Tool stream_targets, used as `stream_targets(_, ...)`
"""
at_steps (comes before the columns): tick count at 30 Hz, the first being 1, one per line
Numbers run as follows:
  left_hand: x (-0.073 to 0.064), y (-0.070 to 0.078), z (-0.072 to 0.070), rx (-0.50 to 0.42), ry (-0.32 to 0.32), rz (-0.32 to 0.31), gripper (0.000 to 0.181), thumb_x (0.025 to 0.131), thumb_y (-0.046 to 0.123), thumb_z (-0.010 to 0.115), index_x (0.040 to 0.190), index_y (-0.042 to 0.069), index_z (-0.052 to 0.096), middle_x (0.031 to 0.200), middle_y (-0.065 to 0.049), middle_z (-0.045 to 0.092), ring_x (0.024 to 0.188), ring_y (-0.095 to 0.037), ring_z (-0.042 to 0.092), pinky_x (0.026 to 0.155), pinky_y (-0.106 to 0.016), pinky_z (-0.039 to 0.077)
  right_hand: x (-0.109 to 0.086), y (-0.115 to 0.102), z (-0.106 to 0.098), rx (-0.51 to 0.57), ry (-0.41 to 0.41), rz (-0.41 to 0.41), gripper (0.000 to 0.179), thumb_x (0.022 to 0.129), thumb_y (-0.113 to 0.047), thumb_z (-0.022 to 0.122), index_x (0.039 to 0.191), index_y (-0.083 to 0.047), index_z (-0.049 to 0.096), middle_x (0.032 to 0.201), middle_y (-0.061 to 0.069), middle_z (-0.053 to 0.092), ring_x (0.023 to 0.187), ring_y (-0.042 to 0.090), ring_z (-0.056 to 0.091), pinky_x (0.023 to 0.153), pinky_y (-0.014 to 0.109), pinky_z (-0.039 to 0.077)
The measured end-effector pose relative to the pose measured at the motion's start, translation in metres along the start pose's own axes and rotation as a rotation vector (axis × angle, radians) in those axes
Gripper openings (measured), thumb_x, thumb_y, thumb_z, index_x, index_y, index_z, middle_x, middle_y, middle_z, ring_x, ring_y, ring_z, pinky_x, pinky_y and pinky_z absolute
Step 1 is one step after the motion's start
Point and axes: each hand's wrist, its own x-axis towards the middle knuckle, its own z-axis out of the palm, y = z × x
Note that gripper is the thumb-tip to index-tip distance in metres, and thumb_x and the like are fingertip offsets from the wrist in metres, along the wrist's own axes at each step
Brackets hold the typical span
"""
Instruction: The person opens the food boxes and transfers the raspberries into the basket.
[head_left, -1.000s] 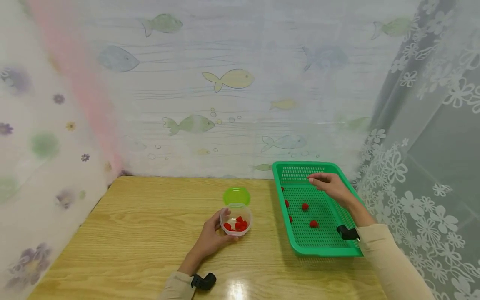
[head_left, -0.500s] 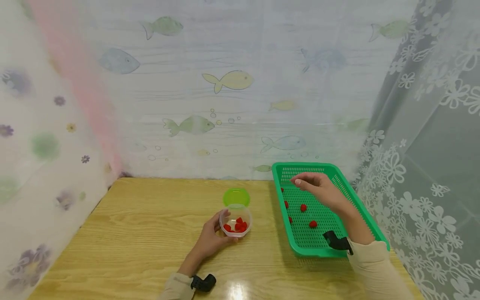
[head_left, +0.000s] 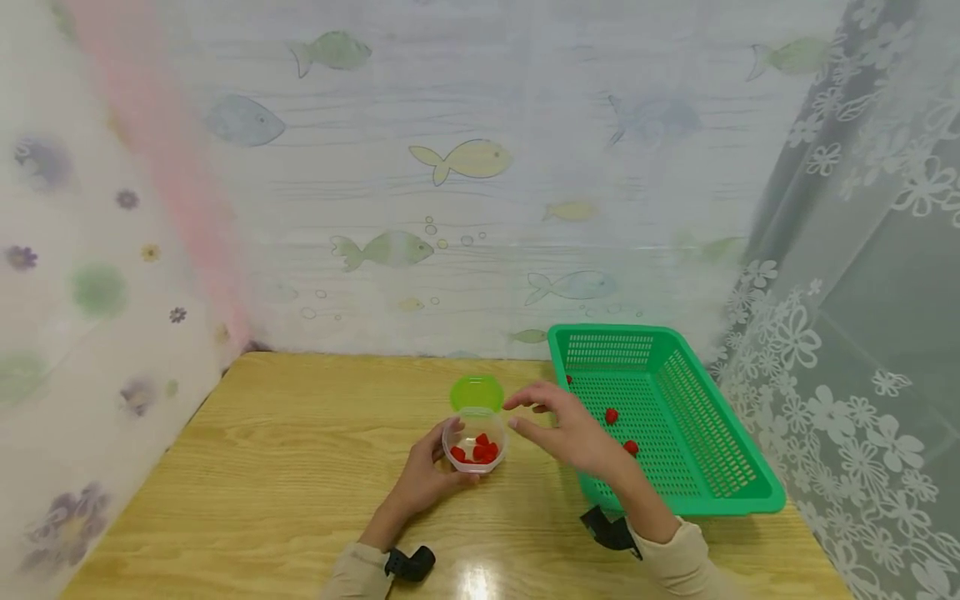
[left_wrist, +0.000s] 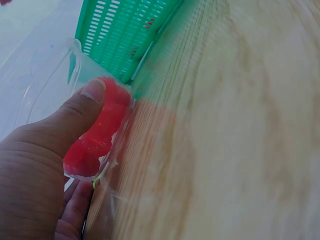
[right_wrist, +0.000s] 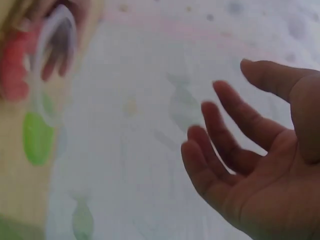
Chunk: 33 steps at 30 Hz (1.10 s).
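Note:
My left hand [head_left: 424,479] holds a small clear plastic tub [head_left: 489,422] on the table, thumb and fingers around its sides. Several red raspberries [head_left: 486,452] lie in the tub; through its wall, the left wrist view shows these berries [left_wrist: 102,125] close by my thumb. My right hand [head_left: 567,431] hovers just right of the tub, over the basket's left edge. The right wrist view shows that hand [right_wrist: 250,155] with parted, slightly bent fingers and nothing between them. Behind the tub lies a bright green lid [head_left: 477,392].
A green perforated basket [head_left: 738,429] stands on the right of the wooden table [head_left: 300,467]. A few raspberries show inside it, one raspberry [head_left: 612,415] near its middle; my right arm hides part of it. A fish-print curtain [head_left: 450,233] hangs behind the table.
My right hand has moved left from over the basket to beside the tub. The left hand and the tub have stayed put.

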Motion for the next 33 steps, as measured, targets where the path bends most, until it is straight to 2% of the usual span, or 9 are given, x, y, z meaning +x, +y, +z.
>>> stream_targets(5,0.000,-0.001,0.000,0.005,0.001,0.016,0.090,0.078,0.016,0.090,0.154,0.005,0.041,0.148,-0.019,0.053,0.136,-0.038,0.053,0.111,-0.047,0.046,0.006,0.011,0.041,-0.122,0.005,0.030,0.017,0.098,-0.014,0.069,0.114,-0.012,0.071,0.129,0.009,0.059,0.124,0.032,0.052,0.102,0.054,0.048)
stream_targets(9,0.000,-0.002,0.001,0.001,0.006,0.008,0.091,0.078,0.014,0.090,0.154,0.007,0.042,0.148,-0.018,0.053,0.136,-0.036,0.053,0.110,-0.047,0.046,0.011,0.026,0.067,-0.121,0.025,0.082,0.021,0.095,-0.012,0.072,0.115,-0.006,0.071,0.135,0.021,0.055,0.129,0.042,0.045,0.103,0.060,0.046)
stream_targets(13,0.001,-0.004,0.001,0.002,0.012,0.007,0.091,0.077,0.013,0.090,0.155,0.008,0.042,0.148,-0.016,0.054,0.136,-0.034,0.053,0.110,-0.047,0.045,0.017,0.043,0.084,-0.106,0.066,0.131,0.031,0.094,-0.012,0.073,0.121,0.002,0.069,0.142,0.030,0.048,0.133,0.048,0.038,0.103,0.064,0.044)
stream_targets(16,0.002,-0.004,0.002,-0.002,0.012,0.014,0.090,0.078,0.013,0.090,0.154,0.008,0.043,0.148,-0.017,0.054,0.136,-0.035,0.053,0.111,-0.048,0.044,0.021,0.052,0.093,-0.112,0.082,0.171,0.037,0.093,-0.011,0.074,0.125,0.005,0.067,0.145,0.032,0.045,0.134,0.051,0.036,0.104,0.066,0.043)
stream_targets(20,0.002,-0.003,0.001,0.005,0.007,-0.012,0.090,0.078,0.014,0.090,0.154,0.009,0.043,0.149,-0.014,0.054,0.137,-0.032,0.053,0.113,-0.047,0.043,0.027,0.061,0.102,-0.102,0.083,0.211,0.038,0.092,-0.012,0.073,0.125,0.004,0.066,0.146,0.033,0.043,0.135,0.053,0.036,0.105,0.066,0.043)
stream_targets(24,0.001,-0.001,0.000,0.026,0.008,-0.018,0.090,0.078,0.014,0.090,0.154,0.009,0.042,0.149,-0.015,0.053,0.137,-0.031,0.053,0.113,-0.045,0.042,0.032,0.068,0.108,-0.062,0.078,0.220,0.038,0.092,-0.012,0.071,0.125,0.005,0.066,0.146,0.034,0.043,0.136,0.053,0.038,0.108,0.065,0.042)
stream_targets(29,0.000,0.002,0.000,-0.009,0.013,0.006,0.089,0.077,0.007,0.089,0.153,0.005,0.043,0.149,-0.019,0.052,0.137,-0.036,0.052,0.112,-0.050,0.042,0.038,0.072,0.112,-0.014,0.060,0.236,0.036,0.094,-0.012,0.070,0.125,0.006,0.064,0.137,0.028,0.048,0.121,0.042,0.055,0.102,0.055,0.051)
stream_targets(33,0.000,0.003,-0.001,-0.018,0.011,0.003,0.089,0.077,0.009,0.090,0.153,0.006,0.044,0.149,-0.018,0.053,0.138,-0.035,0.051,0.112,-0.049,0.042,0.046,0.074,0.114,-0.032,0.062,0.263,0.031,0.095,-0.014,0.070,0.120,0.004,0.067,0.123,0.021,0.055,0.107,0.034,0.059,0.092,0.047,0.055)
